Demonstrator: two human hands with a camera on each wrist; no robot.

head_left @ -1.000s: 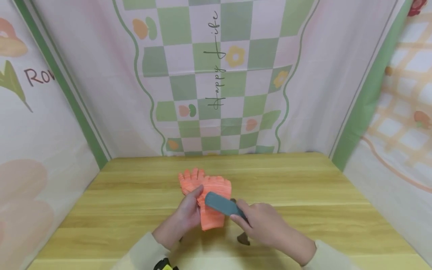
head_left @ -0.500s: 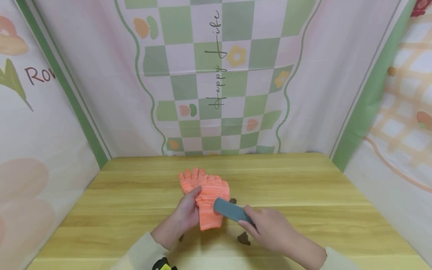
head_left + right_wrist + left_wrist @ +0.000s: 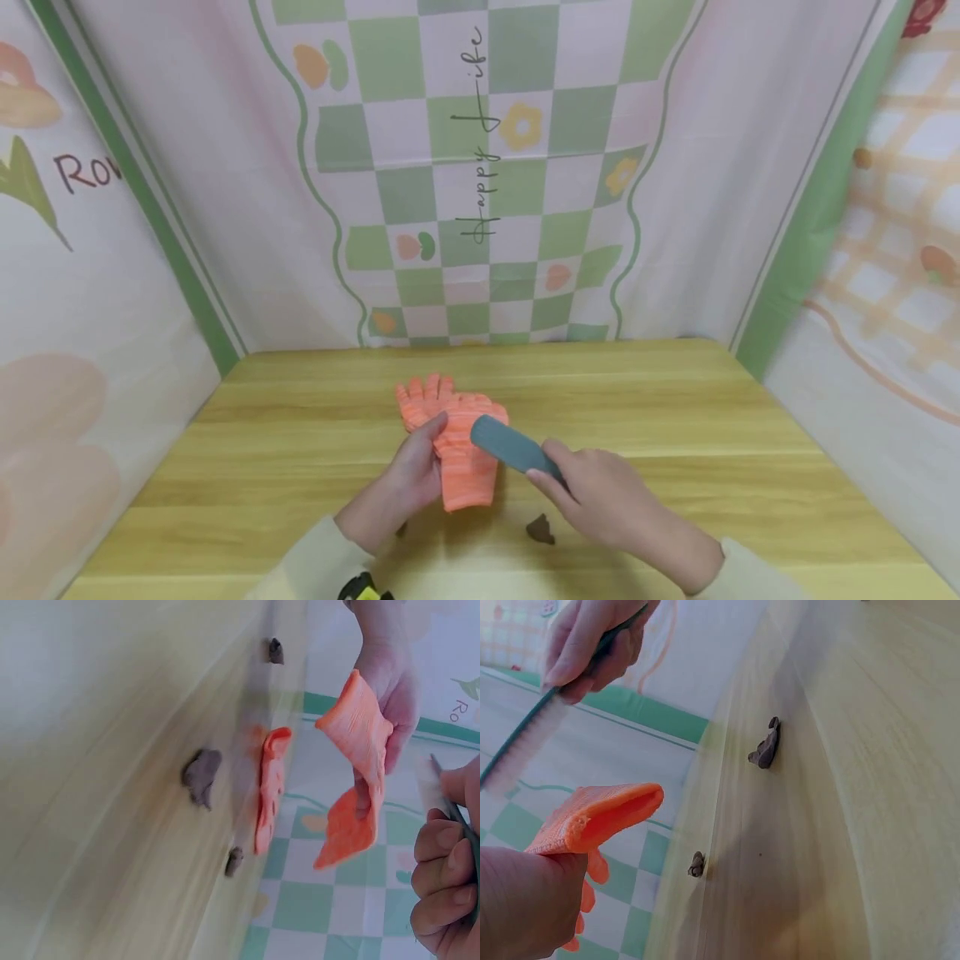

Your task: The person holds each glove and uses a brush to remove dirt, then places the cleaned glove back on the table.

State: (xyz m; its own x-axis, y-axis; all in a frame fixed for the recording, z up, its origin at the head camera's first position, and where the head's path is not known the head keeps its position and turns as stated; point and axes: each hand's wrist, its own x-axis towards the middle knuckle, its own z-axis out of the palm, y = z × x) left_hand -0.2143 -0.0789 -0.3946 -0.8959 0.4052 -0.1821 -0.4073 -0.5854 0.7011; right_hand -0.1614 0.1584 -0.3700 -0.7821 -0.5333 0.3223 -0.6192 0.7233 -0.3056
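Observation:
My left hand (image 3: 417,467) holds an orange knit glove (image 3: 468,475) above the table, its thumb lying on top near the palm. The glove's cuff (image 3: 619,814) hangs open toward me in the left wrist view. In my right hand (image 3: 603,496) is the handle of a blue-grey brush (image 3: 510,443). Pale bristles (image 3: 532,746) face down over the glove and stand a little apart from it. A second orange glove (image 3: 268,791) lies on the table beneath, its fingers (image 3: 425,390) showing past the held one.
Dark brown lumps lie on the wooden table (image 3: 660,417): one lump (image 3: 540,529) near my right hand, a small piece (image 3: 402,528) by my left wrist, and another (image 3: 234,861) hidden from the head view. Printed curtains (image 3: 300,275) surround the table.
The brush moved down and right along the glove toward the cuff, then back up toward its fingers. My left hand and the held glove stay nearly in place.

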